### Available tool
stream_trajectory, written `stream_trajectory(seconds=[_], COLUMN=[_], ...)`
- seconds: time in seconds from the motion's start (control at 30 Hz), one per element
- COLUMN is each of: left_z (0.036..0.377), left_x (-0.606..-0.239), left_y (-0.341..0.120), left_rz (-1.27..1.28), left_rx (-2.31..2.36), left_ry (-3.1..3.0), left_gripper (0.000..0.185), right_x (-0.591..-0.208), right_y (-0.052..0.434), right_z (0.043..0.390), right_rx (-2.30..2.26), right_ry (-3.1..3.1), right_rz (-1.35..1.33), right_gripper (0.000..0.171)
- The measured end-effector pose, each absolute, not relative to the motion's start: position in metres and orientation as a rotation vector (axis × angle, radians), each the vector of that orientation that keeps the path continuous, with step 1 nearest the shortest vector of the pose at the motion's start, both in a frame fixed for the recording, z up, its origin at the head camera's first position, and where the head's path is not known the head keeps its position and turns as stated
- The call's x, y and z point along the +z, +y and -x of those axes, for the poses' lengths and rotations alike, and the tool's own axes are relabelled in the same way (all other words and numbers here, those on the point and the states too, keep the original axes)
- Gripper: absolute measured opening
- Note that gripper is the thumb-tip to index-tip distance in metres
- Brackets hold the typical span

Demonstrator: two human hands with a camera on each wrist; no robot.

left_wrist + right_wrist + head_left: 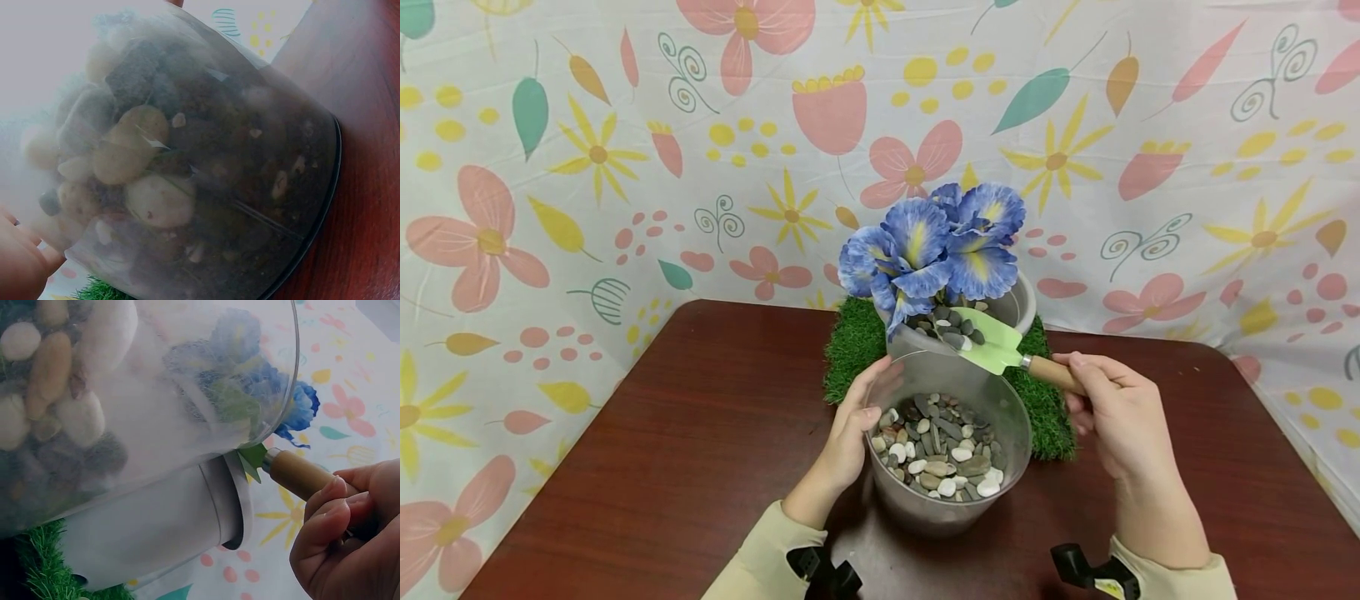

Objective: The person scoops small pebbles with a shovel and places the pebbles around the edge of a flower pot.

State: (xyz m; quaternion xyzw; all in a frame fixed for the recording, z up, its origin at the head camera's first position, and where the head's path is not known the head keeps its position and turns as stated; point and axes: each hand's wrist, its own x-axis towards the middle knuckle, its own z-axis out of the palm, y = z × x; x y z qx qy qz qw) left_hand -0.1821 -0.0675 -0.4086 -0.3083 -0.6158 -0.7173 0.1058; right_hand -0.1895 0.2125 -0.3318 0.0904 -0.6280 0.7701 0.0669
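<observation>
In the lower centre of the head view, the left hand [850, 433] curls its fingers and thumb around the left wall of a clear plastic tub [1000, 417] that is part-filled with mixed pebbles [943, 450] and stands on the dark wooden table [700, 433]. To the right of centre, the right hand [1112, 408] is wrapped around the wooden handle of a green trowel [992, 342], whose blade carries a small load of grey stones and sits just above the rim of the grey flower pot [1018, 304] behind the tub. That pot holds blue artificial flowers [936, 246] and rests on a square of green turf mat [850, 342] at the table's far edge. The right wrist view shows the fingers closed tight on the handle [300, 475], with the blade hidden behind the tub's wall. The main risk, as I judge it, is spillage: the blade looks tilted and is close under the petals, so a nudge against a flower or the pot's rim could send stones rolling onto the turf or table. The tub also appears tipped toward the pot in the left wrist view [206, 162], and a slackening left grip might let it slide or shed pebbles.
</observation>
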Motion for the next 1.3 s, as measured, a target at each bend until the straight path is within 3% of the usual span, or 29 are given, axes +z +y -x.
stream_trajectory(seconds=[0.4, 0.8, 1.07, 1.3], left_z=[0.181, 0.181, 0.181, 0.18], left_x=[-0.406, -0.406, -0.406, -0.406], left_y=[-0.069, -0.069, -0.068, -0.067], left_rz=[0.897, 0.919, 0.909, 0.917], left_rx=[-2.099, -2.089, -2.089, -2.101], left_ry=[-1.833, -1.831, -1.851, -1.835], left_gripper=[0.059, 0.057, 0.057, 0.058], right_x=[-0.328, -0.322, -0.318, -0.314], right_y=[0.208, 0.21, 0.215, 0.221], right_z=[0.187, 0.18, 0.173, 0.166], right_rx=[2.218, 2.065, 1.905, 1.814], right_ry=[-2.021, -2.199, -2.265, -2.3], right_rz=[-0.359, -0.233, -0.24, -0.279], right_gripper=[0.019, 0.017, 0.03, 0.03])
